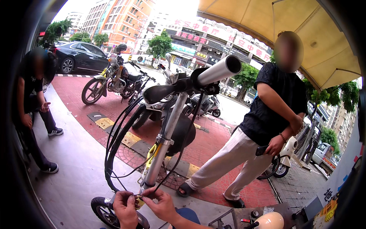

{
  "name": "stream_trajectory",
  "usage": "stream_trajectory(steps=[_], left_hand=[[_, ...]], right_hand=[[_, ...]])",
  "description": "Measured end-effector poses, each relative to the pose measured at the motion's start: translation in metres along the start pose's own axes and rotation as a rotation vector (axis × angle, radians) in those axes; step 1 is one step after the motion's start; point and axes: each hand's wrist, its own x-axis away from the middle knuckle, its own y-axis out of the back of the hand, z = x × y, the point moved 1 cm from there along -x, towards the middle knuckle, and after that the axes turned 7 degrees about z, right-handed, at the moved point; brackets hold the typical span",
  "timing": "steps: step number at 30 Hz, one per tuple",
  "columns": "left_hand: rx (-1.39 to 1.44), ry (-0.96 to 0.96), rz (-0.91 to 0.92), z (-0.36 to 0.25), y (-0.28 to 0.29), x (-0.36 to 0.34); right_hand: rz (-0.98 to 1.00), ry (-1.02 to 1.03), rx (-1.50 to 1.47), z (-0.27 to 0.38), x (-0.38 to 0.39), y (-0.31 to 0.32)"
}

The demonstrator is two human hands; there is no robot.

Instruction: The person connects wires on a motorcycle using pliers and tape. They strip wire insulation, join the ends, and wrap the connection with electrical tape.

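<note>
Pinching brass fitting [138, 200] (both hands)

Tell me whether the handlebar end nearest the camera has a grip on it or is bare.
Bare: the handlebar end shows plain silver tube with an open mouth. Both hands, left hand and right hand, work low at the stem.

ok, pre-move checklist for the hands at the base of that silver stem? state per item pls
1. Left hand pinching the small yellowish part: ok.
2. Right hand fingertips on the same part, by the silver stem: ok.
3. Part seated or loose: cannot tell, fingers cover it.
4. Black cables out of the hands' way: not ok, one thin cable runs down to the fingers.
5. Front wheel resting on the floor: ok.
6. Bystander in the dark shirt apart from the hands: ok.
</note>
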Motion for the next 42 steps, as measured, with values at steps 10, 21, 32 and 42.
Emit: stream_trajectory(steps=[10,21,32,42], left_hand=[[0.004,0.042,0.033,-0.002,0.003,-0.003],[-0.024,0.057,0.021,-0.004,0.004,0.001],[-0.047,-0.036,-0.057,-0.011,0.011,-0.007],[0.109,0.08,0.033,0.001,-0.001,-0.002]], right_hand=[[0.036,-0.012,0.007,0.005,-0.002,0.004],[0.018,-0.07,0.011,0.021,0.002,0.006],[0.077,-0.031,-0.068,0.022,-0.005,-0.001],[0.038,-0.131,-0.296,-0.003,0.006,0.003]])
